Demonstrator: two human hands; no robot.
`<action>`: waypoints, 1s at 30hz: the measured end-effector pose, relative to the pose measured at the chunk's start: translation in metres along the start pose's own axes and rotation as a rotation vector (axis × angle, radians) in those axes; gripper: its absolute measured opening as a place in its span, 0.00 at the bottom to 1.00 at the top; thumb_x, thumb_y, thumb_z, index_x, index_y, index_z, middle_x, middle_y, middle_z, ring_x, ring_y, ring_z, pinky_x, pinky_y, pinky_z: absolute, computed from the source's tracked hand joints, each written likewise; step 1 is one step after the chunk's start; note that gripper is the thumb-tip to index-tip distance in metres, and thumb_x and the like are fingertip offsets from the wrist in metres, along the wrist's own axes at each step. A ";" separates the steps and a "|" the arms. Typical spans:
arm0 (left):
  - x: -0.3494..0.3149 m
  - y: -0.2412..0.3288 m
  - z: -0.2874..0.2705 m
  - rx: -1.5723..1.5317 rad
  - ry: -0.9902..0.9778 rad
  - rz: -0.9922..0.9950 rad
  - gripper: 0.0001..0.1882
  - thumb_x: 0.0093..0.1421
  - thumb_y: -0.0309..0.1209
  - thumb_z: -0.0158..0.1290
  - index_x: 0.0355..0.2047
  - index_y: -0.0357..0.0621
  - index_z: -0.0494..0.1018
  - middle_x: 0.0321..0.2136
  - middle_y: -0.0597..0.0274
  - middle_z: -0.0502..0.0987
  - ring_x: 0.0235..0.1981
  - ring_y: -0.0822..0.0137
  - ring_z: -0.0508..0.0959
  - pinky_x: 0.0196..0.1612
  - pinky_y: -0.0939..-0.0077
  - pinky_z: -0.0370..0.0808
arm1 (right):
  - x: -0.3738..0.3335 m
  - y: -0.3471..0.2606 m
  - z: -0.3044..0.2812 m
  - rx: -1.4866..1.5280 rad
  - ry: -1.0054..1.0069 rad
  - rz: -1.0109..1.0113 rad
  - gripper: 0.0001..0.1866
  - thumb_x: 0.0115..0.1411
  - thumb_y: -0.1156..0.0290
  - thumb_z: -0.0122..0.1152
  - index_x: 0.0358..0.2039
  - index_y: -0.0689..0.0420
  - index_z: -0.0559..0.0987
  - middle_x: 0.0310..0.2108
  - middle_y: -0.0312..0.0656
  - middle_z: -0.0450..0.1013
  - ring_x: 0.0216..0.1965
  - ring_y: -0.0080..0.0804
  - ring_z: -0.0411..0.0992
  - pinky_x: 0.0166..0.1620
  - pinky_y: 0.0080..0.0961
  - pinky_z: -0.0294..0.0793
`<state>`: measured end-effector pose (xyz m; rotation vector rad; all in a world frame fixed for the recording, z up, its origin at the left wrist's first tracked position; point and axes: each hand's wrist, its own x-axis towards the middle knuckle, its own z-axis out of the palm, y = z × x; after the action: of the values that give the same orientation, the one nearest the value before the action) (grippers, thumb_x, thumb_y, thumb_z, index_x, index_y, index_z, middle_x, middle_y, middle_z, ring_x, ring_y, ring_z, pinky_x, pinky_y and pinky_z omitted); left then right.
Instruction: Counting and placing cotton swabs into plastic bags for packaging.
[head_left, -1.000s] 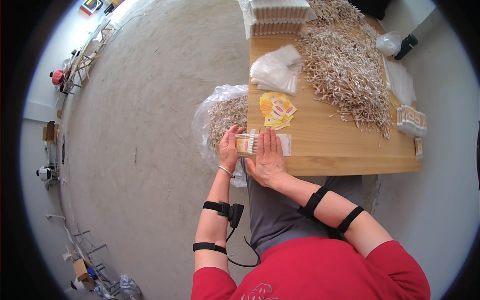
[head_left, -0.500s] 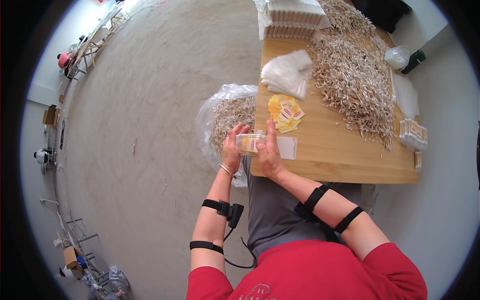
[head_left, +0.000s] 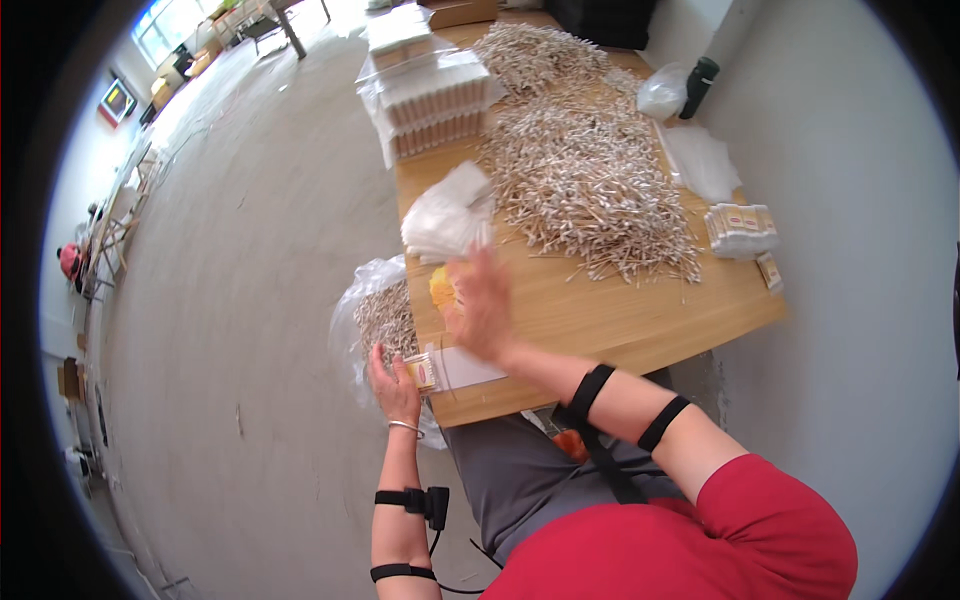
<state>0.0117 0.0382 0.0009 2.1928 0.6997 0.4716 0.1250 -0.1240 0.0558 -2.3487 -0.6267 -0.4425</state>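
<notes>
At the table's near left corner, my left hand (head_left: 393,388) is closed on a small packet of cotton swabs (head_left: 421,373) with a yellow and white label card. The packet is at the table edge, beside a flat white card or strip (head_left: 468,367). My right hand (head_left: 482,308) is above the table near the stack of yellow printed cards (head_left: 440,288), partly covering them. Motion smears its fingers, so whether it holds a card does not show. Just beyond lie clear plastic bags (head_left: 447,215) in a fanned pile.
A large heap of loose cotton swabs (head_left: 590,180) covers much of the wooden table (head_left: 600,320). Stacked bundles of swabs (head_left: 437,105) stand far left. Labelled packets (head_left: 740,228) lie at the right. A plastic sack of swabs (head_left: 385,318) sits left of the table.
My right hand has left the packet and moved away toward the yellow cards. My left hand keeps the packet, now by the table edge. The view has shifted, showing more of the far table.
</notes>
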 end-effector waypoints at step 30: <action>-0.042 0.175 0.141 0.093 -0.391 0.688 0.22 0.54 0.23 0.53 0.52 0.42 0.69 0.52 0.50 0.68 0.53 0.48 0.67 0.55 0.59 0.65 | -0.037 0.174 -0.160 -0.347 0.040 0.020 0.26 0.47 0.71 0.58 0.51 0.49 0.73 0.58 0.39 0.62 0.62 0.41 0.55 0.67 0.50 0.40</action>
<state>0.1117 -0.1633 0.0408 2.4820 -0.2649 0.3268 0.1651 -0.3593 0.0659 -2.6622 -0.5422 -0.6301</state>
